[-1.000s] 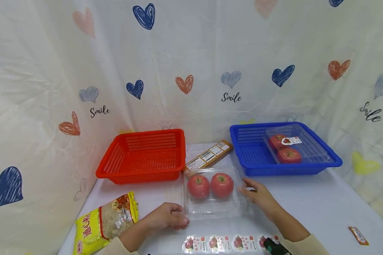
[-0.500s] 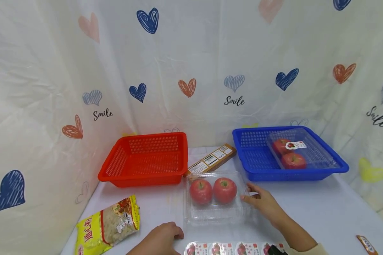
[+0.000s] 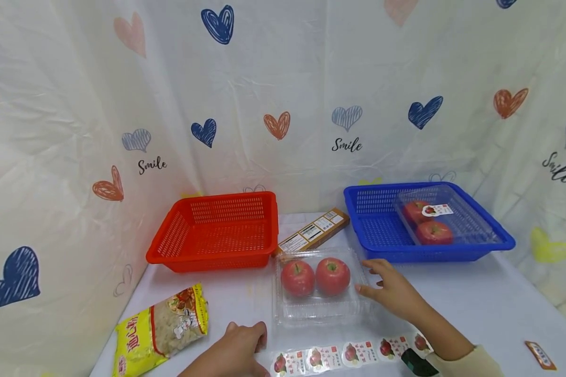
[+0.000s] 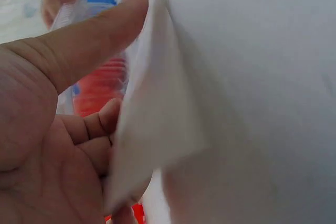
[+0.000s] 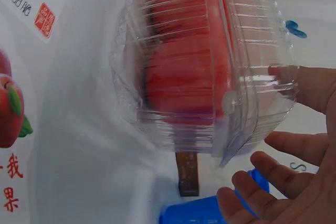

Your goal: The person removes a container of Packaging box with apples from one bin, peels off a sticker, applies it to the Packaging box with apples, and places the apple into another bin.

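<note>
A clear plastic clamshell box (image 3: 320, 311) stands closed on the white table with two red apples (image 3: 297, 277) inside. My right hand (image 3: 387, 290) rests at the box's right edge with its fingers loosely spread; in the right wrist view the thumb (image 5: 310, 85) touches the box (image 5: 252, 51) near its corner. My left hand (image 3: 242, 343) is at the front, at the left end of a strip of apple stickers (image 3: 354, 353). In the left wrist view its thumb (image 4: 89, 35) and fingers pinch the white strip end (image 4: 157, 119).
A red basket (image 3: 214, 230) stands at the back left. The blue basket (image 3: 382, 230) at the back right holds another box of apples (image 3: 434, 222). Between them lies a brown carton (image 3: 313, 233). A yellow packet (image 3: 160, 327) lies front left, a small orange label (image 3: 540, 355) front right.
My left hand has let go of the box's front left corner and moved down to the sticker strip's end. The right hand has stayed by the box's right side.
</note>
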`<state>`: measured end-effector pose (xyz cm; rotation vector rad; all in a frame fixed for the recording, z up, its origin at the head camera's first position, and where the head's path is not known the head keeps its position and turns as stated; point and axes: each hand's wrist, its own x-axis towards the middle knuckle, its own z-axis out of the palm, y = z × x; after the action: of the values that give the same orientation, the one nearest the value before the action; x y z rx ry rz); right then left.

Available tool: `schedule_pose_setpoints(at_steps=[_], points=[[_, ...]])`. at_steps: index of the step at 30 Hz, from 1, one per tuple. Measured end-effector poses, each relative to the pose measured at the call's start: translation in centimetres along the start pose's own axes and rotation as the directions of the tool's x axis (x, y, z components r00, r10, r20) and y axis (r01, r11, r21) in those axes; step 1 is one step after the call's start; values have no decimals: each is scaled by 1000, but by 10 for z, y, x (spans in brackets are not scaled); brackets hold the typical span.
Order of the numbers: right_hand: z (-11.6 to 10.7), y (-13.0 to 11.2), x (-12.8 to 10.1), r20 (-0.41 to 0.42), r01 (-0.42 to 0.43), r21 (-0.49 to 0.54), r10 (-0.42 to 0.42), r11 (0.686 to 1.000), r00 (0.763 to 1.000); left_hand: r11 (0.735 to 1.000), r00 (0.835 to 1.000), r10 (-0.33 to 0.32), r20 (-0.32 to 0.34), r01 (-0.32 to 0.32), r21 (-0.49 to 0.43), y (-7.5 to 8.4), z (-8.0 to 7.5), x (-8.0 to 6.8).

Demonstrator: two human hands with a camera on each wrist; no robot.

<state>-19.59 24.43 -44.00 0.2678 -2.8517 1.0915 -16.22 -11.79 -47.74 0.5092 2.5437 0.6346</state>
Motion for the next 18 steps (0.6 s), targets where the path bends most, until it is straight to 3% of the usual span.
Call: schedule_pose_setpoints(at_steps=[3, 5, 9, 13, 18], points=[[0, -9, -2, -55, 78, -99, -84, 992, 995, 998, 998, 63, 24, -63, -6, -1, -3, -1], [0, -15, -4, -87, 130, -160, -145, 978, 986, 991, 989, 120, 82, -115, -63, -1, -5, -1], [1, -28, -10, -139, 233, -242, -271, 942, 953, 963, 953, 234, 194, -200, -183, 1, -12, -2], [3, -40, -15, -161, 367, -289, -423, 884, 892, 938, 927, 274, 256, -199, -284, 5, -20, -5], [6, -56, -22, -102, 577, -282, -623, 766, 776, 879, 882, 380, 280, -249, -408, 14, -27, -6]])
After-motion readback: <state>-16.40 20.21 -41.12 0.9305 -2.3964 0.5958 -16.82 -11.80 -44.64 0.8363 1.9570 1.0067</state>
